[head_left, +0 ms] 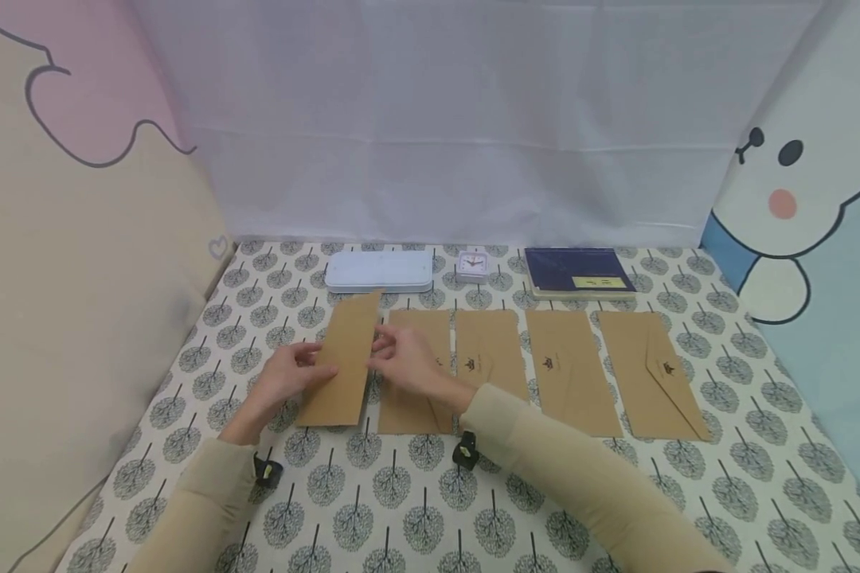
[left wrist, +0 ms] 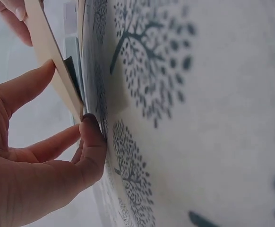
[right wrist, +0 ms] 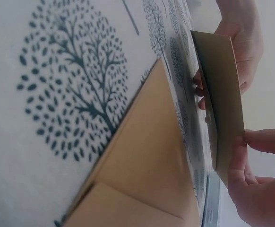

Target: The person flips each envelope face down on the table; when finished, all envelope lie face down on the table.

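A brown kraft-paper envelope is lifted and tilted at the left end of a row, its right edge raised from the cloth. The left hand holds its left edge, thumb on the upper face and fingers at the edge, as the left wrist view shows. On the opposite side, the right hand pinches the raised right edge between thumb and fingers. Beneath the right hand lies another envelope, partly hidden by it. The held envelope's underside is mostly out of sight in the head view.
Three more envelopes, the left one, the middle one and the right one, lie to the right, flaps showing. Behind stand a white case, a small clock and a dark blue book. Tree-patterned cloth covers the table.
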A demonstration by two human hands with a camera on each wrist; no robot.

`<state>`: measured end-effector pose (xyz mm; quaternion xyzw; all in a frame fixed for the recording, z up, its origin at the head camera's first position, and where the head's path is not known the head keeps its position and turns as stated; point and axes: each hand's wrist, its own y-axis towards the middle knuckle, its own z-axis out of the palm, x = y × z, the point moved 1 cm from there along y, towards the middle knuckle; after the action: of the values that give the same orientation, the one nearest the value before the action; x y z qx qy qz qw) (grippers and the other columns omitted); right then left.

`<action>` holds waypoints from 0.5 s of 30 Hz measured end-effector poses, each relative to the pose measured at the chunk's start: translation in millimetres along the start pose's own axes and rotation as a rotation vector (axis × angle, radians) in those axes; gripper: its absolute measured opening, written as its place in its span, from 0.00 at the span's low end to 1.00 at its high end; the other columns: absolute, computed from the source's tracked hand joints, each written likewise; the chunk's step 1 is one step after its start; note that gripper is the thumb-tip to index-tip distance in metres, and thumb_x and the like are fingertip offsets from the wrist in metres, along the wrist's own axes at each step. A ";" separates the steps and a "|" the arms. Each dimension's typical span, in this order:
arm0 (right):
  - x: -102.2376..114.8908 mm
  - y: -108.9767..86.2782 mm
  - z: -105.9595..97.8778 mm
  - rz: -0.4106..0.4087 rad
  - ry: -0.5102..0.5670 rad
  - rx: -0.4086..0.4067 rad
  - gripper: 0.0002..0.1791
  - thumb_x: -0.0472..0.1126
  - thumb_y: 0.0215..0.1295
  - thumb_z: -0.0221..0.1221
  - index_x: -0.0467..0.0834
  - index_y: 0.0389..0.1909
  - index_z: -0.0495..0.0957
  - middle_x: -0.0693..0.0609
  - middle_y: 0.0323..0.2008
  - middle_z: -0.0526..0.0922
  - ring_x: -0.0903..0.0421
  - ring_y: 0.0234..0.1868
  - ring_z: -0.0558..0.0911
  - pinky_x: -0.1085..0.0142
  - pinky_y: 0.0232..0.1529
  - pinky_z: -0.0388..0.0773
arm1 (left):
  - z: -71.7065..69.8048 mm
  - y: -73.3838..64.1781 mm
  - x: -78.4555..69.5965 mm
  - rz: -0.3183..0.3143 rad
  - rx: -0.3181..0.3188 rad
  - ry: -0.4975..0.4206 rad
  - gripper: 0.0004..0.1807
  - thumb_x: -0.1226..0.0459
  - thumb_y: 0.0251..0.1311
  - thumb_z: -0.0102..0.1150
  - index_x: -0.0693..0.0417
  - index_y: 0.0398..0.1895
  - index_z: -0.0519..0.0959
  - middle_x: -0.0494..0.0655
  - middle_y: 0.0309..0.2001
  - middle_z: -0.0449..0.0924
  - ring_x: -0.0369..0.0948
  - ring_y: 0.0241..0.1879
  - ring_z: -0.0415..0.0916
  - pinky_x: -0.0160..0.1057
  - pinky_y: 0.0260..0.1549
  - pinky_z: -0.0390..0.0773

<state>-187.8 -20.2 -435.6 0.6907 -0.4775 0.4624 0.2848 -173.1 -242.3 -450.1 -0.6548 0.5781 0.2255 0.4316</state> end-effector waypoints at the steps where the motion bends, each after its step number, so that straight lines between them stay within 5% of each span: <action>1: -1.0 0.6 0.4 0.001 -0.008 0.000 0.37 0.32 0.54 0.68 0.34 0.65 0.65 0.45 0.45 0.81 0.59 0.39 0.81 0.73 0.35 0.79 | -0.6 -0.2 0.0 -0.002 0.001 0.002 0.42 0.57 0.52 0.70 0.65 0.67 0.63 0.64 0.54 0.70 0.54 0.47 0.73 0.46 0.44 0.77; 15: -10.1 6.8 8.2 0.087 -0.006 0.026 0.37 0.32 0.51 0.70 0.32 0.63 0.67 0.46 0.41 0.82 0.60 0.33 0.81 0.71 0.29 0.79 | -7.0 -3.4 4.3 0.088 -0.048 0.112 0.34 0.67 0.53 0.67 0.73 0.61 0.67 0.63 0.44 0.75 0.51 0.39 0.76 0.46 0.40 0.79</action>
<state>-192.3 -25.7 -448.5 0.6744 -0.5018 0.4785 0.2539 -170.3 -250.7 -448.7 -0.6506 0.6240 0.2210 0.3723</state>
